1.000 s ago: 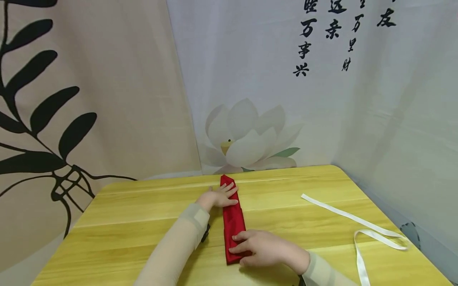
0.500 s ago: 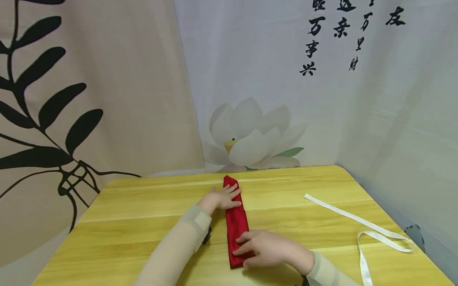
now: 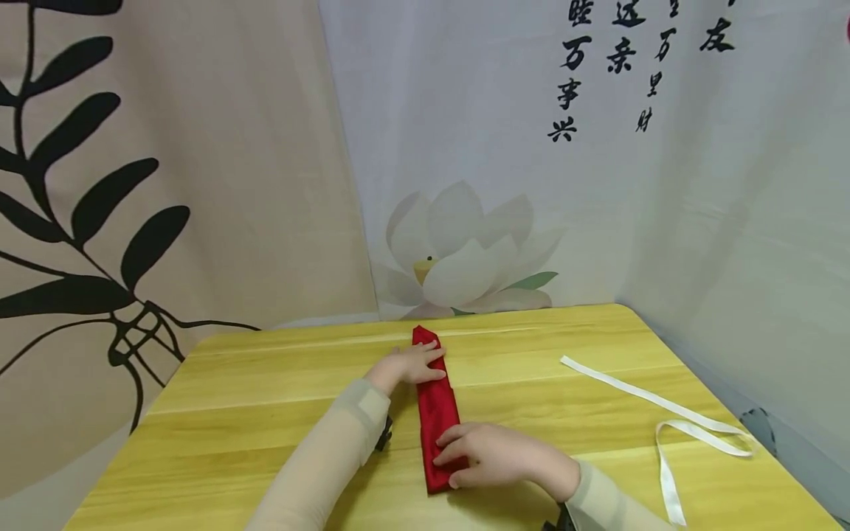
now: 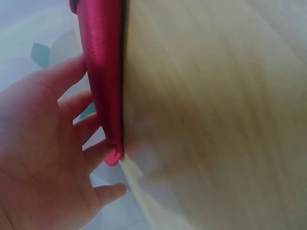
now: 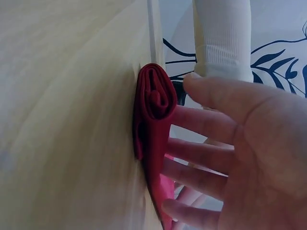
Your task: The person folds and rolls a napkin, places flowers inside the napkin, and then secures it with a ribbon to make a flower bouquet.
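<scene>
A strip of red satiny cloth (image 3: pixel 437 409) lies lengthwise on the table, folded or rolled narrow. Its near end shows coiled layers in the right wrist view, where the roll (image 5: pixel 156 93) stands out against the wood. On its far part rests my left hand (image 3: pixel 412 365), fingers spread across the top. The left wrist view shows that hand (image 4: pixel 45 143) with its fingertips at the cloth's edge (image 4: pixel 103 67). My right hand (image 3: pixel 498 453) lies over the near end, fingers gently bent on top and thumb at the near right corner. Neither palm wraps round the cloth.
A long white ribbon (image 3: pixel 654 398) lies loosely looped on the right side of the yellow wooden table (image 3: pixel 265 413). Behind the table hangs a printed curtain (image 3: pixel 265 147) with a lotus, dark leaves and writing. The table's far edge is just beyond the cloth's tip.
The head view shifts slightly. Both hands stay at about the same places on the red cloth, with the left fingers a little less spread than before. The ribbon has not moved.
</scene>
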The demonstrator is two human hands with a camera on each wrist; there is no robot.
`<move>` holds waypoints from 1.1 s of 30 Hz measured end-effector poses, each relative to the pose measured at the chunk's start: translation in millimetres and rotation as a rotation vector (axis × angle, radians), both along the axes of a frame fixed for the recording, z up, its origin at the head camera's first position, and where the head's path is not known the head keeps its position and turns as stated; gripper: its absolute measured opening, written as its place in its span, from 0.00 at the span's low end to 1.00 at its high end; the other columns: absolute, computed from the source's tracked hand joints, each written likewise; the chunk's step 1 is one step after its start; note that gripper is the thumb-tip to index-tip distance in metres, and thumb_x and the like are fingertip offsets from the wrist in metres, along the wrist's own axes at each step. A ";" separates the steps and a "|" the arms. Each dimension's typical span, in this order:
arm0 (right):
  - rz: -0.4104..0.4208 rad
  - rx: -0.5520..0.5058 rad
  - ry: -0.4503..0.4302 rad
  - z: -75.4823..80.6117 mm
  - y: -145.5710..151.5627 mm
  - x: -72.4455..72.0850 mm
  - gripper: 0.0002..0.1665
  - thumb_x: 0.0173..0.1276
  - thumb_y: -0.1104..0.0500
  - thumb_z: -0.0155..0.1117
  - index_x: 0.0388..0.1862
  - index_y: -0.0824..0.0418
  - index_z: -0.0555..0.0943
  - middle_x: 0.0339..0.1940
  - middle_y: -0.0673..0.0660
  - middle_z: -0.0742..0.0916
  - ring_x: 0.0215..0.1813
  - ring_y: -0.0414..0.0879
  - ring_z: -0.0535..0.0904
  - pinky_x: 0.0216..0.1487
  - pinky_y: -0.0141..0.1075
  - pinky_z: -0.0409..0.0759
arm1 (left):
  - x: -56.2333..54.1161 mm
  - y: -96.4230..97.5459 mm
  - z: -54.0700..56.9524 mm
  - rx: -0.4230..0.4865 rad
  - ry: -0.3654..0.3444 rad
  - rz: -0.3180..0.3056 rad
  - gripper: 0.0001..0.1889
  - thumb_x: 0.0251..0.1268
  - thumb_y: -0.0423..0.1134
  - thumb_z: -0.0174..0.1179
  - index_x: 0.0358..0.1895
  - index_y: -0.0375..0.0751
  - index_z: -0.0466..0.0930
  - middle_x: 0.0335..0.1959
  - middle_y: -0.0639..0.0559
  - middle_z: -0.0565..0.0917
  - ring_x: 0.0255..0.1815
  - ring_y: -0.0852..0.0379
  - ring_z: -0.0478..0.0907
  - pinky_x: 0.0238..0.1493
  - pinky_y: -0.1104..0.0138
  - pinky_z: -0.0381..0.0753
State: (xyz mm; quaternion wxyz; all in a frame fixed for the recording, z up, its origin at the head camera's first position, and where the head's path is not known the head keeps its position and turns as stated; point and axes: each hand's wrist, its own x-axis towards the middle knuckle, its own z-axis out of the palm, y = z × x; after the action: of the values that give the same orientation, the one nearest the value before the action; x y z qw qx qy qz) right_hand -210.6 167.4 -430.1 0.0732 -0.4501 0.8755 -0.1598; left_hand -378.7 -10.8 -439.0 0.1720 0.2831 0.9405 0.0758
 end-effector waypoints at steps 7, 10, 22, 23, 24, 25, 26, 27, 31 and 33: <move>-0.066 -0.099 -0.072 -3.6 10.1 -3.9 0.20 0.69 0.53 0.62 0.58 0.57 0.81 0.62 0.54 0.78 0.64 0.45 0.72 0.61 0.38 0.71 | 2.4 3.8 4.8 0.064 0.011 -0.033 0.31 0.73 0.55 0.50 0.75 0.51 0.59 0.76 0.50 0.56 0.77 0.45 0.48 0.69 0.39 0.43; -0.098 -0.147 -0.068 -2.2 23.2 -6.7 0.21 0.70 0.54 0.61 0.60 0.58 0.79 0.62 0.56 0.78 0.64 0.47 0.72 0.62 0.41 0.71 | 6.7 8.2 10.9 0.103 0.034 -0.053 0.31 0.73 0.54 0.51 0.75 0.49 0.60 0.76 0.49 0.57 0.76 0.45 0.49 0.68 0.38 0.43; -0.319 -0.277 -0.033 18.2 109.1 -17.1 0.17 0.72 0.52 0.60 0.55 0.58 0.81 0.52 0.52 0.84 0.50 0.52 0.79 0.48 0.49 0.77 | 20.3 30.8 30.7 0.348 0.010 -0.151 0.29 0.73 0.51 0.52 0.73 0.46 0.62 0.73 0.50 0.63 0.73 0.52 0.58 0.70 0.59 0.57; -0.344 -0.279 -0.035 20.5 117.8 -17.1 0.17 0.72 0.51 0.60 0.55 0.57 0.81 0.52 0.52 0.84 0.50 0.53 0.79 0.48 0.50 0.77 | 21.9 33.1 32.6 0.358 0.009 -0.149 0.29 0.73 0.51 0.51 0.73 0.47 0.62 0.73 0.52 0.64 0.73 0.53 0.58 0.70 0.59 0.58; -0.369 -0.280 -0.037 22.8 126.6 -17.2 0.18 0.72 0.51 0.60 0.55 0.57 0.81 0.52 0.53 0.84 0.50 0.53 0.79 0.48 0.51 0.77 | 23.7 35.8 34.5 0.368 0.007 -0.148 0.29 0.73 0.52 0.51 0.73 0.48 0.62 0.72 0.53 0.64 0.73 0.54 0.59 0.69 0.59 0.58; -0.401 -0.281 -0.045 25.3 135.1 -17.1 0.18 0.72 0.50 0.60 0.55 0.57 0.81 0.52 0.53 0.84 0.50 0.53 0.79 0.49 0.52 0.76 | 25.5 38.7 36.6 0.378 0.007 -0.147 0.29 0.73 0.52 0.51 0.73 0.50 0.62 0.72 0.55 0.64 0.72 0.55 0.59 0.69 0.60 0.59; -0.434 -0.281 -0.053 27.9 143.8 -16.8 0.19 0.72 0.50 0.59 0.56 0.57 0.81 0.53 0.54 0.84 0.50 0.54 0.80 0.49 0.52 0.76 | 27.2 42.2 38.8 0.392 0.004 -0.146 0.29 0.73 0.53 0.51 0.73 0.51 0.63 0.72 0.56 0.65 0.72 0.55 0.60 0.69 0.60 0.59; -0.466 -0.282 -0.062 30.3 152.6 -16.2 0.19 0.72 0.50 0.59 0.56 0.58 0.81 0.53 0.55 0.84 0.50 0.53 0.80 0.49 0.52 0.76 | 29.2 46.0 41.3 0.405 0.002 -0.147 0.29 0.73 0.53 0.52 0.73 0.52 0.63 0.71 0.56 0.65 0.72 0.55 0.60 0.68 0.59 0.60; -0.574 -0.301 -0.086 35.1 189.2 -12.9 0.20 0.72 0.52 0.60 0.56 0.62 0.80 0.54 0.61 0.83 0.49 0.53 0.80 0.46 0.46 0.78 | 36.9 65.3 50.1 0.443 -0.002 -0.169 0.27 0.72 0.55 0.51 0.71 0.54 0.66 0.70 0.57 0.67 0.70 0.56 0.63 0.67 0.59 0.62; -0.622 -0.313 -0.093 33.7 208.2 -10.2 0.21 0.72 0.54 0.60 0.56 0.65 0.80 0.53 0.63 0.83 0.48 0.54 0.81 0.43 0.42 0.78 | 41.4 75.4 52.8 0.468 -0.014 -0.184 0.27 0.72 0.55 0.51 0.71 0.54 0.67 0.70 0.57 0.68 0.70 0.56 0.63 0.67 0.59 0.63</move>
State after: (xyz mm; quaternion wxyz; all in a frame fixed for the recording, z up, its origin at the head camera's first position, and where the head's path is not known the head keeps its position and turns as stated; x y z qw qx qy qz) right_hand -220.7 375.7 -396.3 -0.0091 -0.1600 0.9314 -0.3268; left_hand -337.3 64.5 -386.2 0.1146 0.3992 0.8664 0.2774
